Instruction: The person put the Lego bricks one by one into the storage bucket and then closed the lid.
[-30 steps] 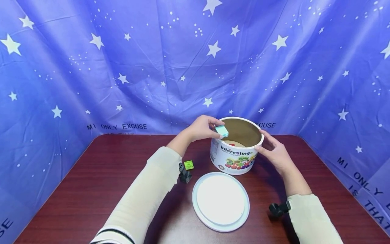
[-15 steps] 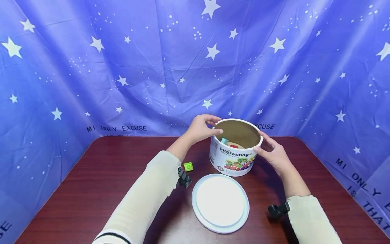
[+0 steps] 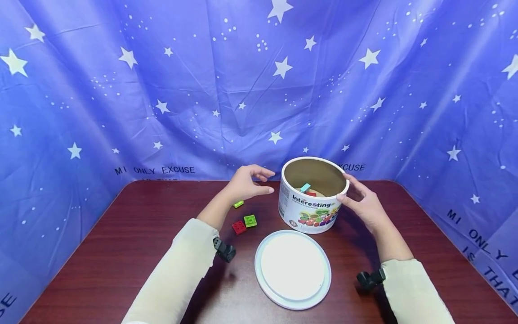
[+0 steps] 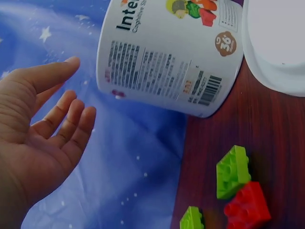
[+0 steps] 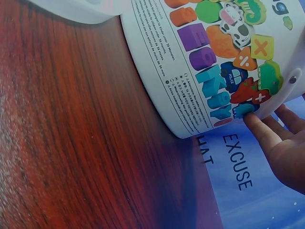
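Note:
A white printed bucket (image 3: 307, 216), without its lid, stands on the table. Inside it show a teal block (image 3: 305, 188), a red block (image 3: 311, 194) and a pale floor. My right hand (image 3: 363, 204) holds the bucket at its right side, thumb at the front of the rim and fingers farther back. In the right wrist view, the handle (image 5: 286, 90) lies beside that hand. My left hand (image 3: 250, 182) is left of the bucket, thumb and fingers apart and nothing between them. Below it lie a green block (image 3: 250, 220), a red block (image 3: 238, 227) and a partly hidden lime block (image 3: 238, 204).
The round white lid (image 3: 293, 270) lies flat in front of the bucket. The dark red wooden table (image 3: 133, 252) ends at a blue star-printed cloth (image 3: 218, 90) behind. Both sleeves carry black wrist mounts.
The teal block has left my left hand and now lies inside the bucket. That hand has drawn back to the left, uncovering the red and lime blocks. My right hand has stayed in place.

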Action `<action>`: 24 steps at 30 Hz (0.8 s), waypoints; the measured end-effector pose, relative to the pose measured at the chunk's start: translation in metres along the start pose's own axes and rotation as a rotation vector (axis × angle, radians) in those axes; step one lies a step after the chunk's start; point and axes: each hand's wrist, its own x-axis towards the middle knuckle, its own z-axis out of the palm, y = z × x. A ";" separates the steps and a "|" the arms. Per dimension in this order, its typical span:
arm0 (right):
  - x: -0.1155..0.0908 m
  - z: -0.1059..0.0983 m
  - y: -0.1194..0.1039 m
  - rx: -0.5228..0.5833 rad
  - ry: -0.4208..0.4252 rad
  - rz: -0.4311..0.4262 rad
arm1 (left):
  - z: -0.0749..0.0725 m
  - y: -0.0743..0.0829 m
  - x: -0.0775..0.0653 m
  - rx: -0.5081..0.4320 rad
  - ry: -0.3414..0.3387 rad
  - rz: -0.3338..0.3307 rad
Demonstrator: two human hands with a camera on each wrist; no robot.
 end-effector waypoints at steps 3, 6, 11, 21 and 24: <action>0.000 0.000 -0.002 0.002 0.002 0.009 | -0.006 -0.009 -0.009 -0.046 0.003 -0.008; 0.000 0.001 -0.004 0.012 -0.001 0.016 | -0.011 -0.019 -0.018 -0.060 0.009 -0.005; 0.000 0.001 -0.003 0.012 -0.005 0.012 | -0.015 -0.036 -0.035 -0.043 0.013 0.008; -0.001 0.000 -0.001 -0.006 -0.006 0.014 | -0.017 -0.063 -0.062 -0.110 0.035 -0.084; -0.001 0.001 -0.002 0.008 -0.002 0.010 | -0.018 -0.068 -0.068 -0.107 0.045 -0.092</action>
